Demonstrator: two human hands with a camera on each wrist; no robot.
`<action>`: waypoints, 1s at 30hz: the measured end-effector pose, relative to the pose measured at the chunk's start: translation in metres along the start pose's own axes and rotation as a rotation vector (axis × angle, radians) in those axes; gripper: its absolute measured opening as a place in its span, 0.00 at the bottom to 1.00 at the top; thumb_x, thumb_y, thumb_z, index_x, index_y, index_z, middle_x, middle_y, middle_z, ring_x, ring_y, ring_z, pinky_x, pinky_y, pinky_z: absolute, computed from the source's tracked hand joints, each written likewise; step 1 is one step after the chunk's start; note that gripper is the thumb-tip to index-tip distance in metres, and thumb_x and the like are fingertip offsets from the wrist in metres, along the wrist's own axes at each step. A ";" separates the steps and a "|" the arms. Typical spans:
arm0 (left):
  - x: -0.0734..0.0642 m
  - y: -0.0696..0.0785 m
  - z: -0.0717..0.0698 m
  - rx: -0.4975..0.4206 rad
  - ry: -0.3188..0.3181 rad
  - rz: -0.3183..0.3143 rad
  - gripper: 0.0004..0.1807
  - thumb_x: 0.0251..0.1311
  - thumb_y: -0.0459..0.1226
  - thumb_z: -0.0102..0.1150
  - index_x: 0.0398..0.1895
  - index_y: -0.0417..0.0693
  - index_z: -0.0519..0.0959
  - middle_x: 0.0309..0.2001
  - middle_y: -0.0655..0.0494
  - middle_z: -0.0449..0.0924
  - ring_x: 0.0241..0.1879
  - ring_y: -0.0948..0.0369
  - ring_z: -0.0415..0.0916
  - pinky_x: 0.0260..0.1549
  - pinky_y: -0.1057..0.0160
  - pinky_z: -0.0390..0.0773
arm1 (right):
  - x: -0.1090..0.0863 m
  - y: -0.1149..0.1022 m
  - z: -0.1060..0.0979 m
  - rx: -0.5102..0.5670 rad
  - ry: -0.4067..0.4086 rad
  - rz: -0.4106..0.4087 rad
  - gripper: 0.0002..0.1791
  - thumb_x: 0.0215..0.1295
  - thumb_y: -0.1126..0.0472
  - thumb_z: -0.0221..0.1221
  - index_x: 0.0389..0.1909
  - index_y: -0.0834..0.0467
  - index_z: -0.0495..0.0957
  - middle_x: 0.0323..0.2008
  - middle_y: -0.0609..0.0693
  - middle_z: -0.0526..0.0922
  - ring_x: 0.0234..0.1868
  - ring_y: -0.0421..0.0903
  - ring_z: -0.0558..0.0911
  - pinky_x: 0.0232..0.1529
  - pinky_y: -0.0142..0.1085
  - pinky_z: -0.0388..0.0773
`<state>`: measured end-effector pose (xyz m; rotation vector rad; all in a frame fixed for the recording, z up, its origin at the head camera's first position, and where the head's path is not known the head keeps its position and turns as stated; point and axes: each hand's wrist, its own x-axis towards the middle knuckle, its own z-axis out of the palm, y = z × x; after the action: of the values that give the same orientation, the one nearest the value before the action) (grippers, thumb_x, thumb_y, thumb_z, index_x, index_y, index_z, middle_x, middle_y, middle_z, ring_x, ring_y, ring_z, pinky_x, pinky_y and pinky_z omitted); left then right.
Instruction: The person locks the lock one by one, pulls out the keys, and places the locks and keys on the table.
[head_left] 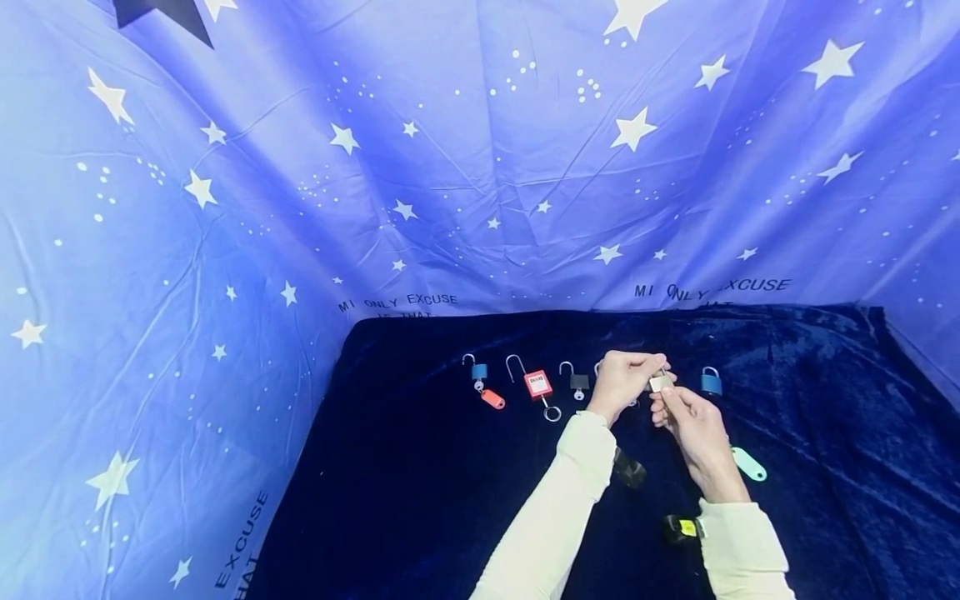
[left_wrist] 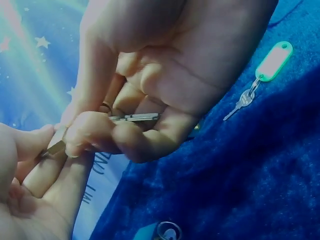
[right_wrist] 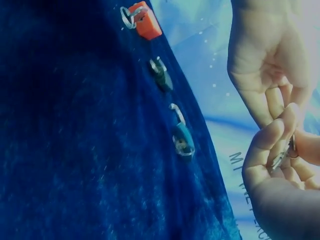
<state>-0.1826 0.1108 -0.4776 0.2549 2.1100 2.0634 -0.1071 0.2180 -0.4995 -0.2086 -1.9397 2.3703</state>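
A small brass padlock [head_left: 660,383] is held up between both hands above the dark cloth. My left hand [head_left: 624,382] pinches it at its top, around the shackle. From below, my right hand [head_left: 696,429] grips its body with thumb and fingers. In the left wrist view, the padlock [left_wrist: 59,142] is mostly covered by fingertips. A key [left_wrist: 142,117] lies within the curled fingers of the right hand, and a key [right_wrist: 281,159] also shows there in the right wrist view. Whether a key sits in the keyhole is hidden.
On the cloth stand a blue padlock [head_left: 479,372] with an orange tag [head_left: 492,399], a red padlock [head_left: 538,384], a black padlock [head_left: 580,382] and another blue padlock [head_left: 711,382]. A green-edged key tag [head_left: 748,464] lies right. A black-and-yellow object [head_left: 680,528] is near the right sleeve.
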 end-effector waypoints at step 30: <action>0.013 -0.009 -0.012 -0.112 -0.221 -0.059 0.14 0.67 0.35 0.60 0.44 0.28 0.84 0.36 0.38 0.87 0.30 0.67 0.85 0.32 0.71 0.84 | 0.000 0.005 0.010 0.031 0.108 0.008 0.12 0.75 0.59 0.53 0.36 0.60 0.82 0.25 0.44 0.84 0.25 0.36 0.81 0.31 0.27 0.80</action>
<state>-0.1980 0.1025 -0.4867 0.3809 1.8466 2.0088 -0.1087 0.2068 -0.5028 -0.3353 -1.8568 2.3397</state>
